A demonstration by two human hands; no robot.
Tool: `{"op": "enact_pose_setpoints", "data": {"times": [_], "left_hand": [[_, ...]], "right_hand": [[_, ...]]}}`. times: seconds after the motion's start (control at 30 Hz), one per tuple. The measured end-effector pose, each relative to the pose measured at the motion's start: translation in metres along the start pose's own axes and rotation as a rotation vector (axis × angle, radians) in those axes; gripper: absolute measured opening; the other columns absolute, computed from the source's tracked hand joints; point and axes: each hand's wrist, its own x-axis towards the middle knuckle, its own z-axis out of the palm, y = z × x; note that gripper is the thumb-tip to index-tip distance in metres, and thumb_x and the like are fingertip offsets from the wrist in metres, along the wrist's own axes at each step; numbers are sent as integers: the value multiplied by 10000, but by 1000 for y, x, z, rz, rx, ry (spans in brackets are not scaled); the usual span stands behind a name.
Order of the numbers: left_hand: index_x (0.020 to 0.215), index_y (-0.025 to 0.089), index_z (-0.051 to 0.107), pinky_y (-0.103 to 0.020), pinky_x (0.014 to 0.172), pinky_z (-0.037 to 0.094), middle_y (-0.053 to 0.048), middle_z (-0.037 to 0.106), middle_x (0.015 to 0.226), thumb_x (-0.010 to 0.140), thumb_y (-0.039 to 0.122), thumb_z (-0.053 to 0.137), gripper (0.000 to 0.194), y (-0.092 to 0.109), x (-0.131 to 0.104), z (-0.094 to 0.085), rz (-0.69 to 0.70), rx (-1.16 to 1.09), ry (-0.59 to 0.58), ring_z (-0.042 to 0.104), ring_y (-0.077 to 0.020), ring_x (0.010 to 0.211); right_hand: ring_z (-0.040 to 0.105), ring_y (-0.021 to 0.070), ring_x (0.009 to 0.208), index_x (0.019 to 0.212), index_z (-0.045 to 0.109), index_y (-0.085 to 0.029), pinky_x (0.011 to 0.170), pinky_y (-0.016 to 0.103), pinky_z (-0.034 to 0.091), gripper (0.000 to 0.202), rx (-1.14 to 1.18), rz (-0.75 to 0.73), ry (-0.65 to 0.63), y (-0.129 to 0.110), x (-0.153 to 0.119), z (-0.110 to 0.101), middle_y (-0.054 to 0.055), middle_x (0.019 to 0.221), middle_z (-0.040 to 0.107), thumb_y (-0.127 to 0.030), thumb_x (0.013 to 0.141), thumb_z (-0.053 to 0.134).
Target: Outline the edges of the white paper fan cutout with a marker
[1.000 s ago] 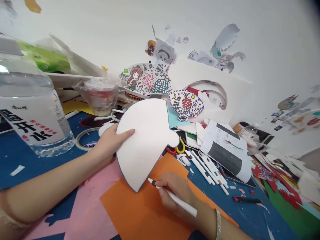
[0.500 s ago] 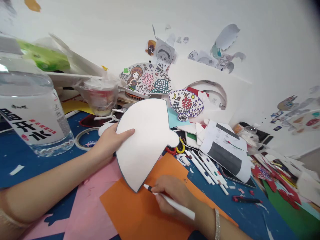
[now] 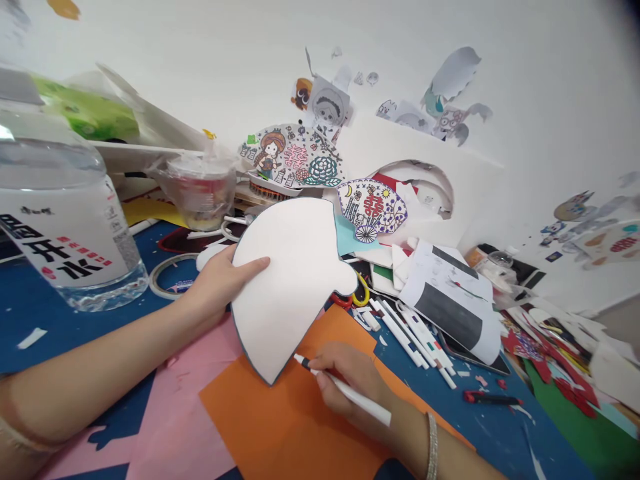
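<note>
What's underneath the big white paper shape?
Under the white paper shape, orange paper and pink paper peek out past its lower edges. Whatever it fully covers can't be seen.

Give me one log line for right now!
left hand: holds white cutout | right hand: holds marker, tip by cutout's lower edge, contact unclear | below: orange paper, pink paper
</note>
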Motion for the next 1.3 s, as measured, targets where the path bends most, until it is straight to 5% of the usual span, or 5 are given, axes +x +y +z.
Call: {"op": "enact_pose_setpoints", "data": {"times": [0.17,0.33,0.6,0.8,1.3], "left_hand": [[1012,218,599,-246,527,522,-83,707,1018,620,373,746,447,-1,0,0,8,-2,0,658,-173,663],[1009,217,597,-247,523,523,-85,708,1007,628,373,739,436,-1,-1,-2,3,-1,-7,657,-173,659],[1009,218,601,-257,524,523,-93,707,1002,622,386,740,444,-3,2,-1,10,15,1,659,-184,666],[1015,209,595,-274,528,524,-103,709,1011,614,397,738,466,-5,2,-3,27,9,-11,665,-196,662],[1054,204,575,-244,553,519,-1,722,853,647,411,716,478,2,-2,-7,44,45,-47,654,-186,675]], "right_hand": [[588,145,671,880,546,-210,606,244,471,150,-62,195,-36,-7,1,-8,18,757,613,-127,825,435],[571,140,628,852,536,-212,582,240,464,138,21,67,-59,-8,2,-8,8,719,601,-138,809,427],[573,147,629,894,534,-219,582,256,466,129,-19,143,71,7,-3,-3,5,724,588,-160,822,444],[605,155,701,897,552,-220,655,271,493,150,12,157,-56,2,-1,-6,17,783,618,-138,812,460],[594,157,690,891,551,-217,633,267,490,150,0,166,-5,-4,1,-10,20,776,612,-145,810,448]]}}
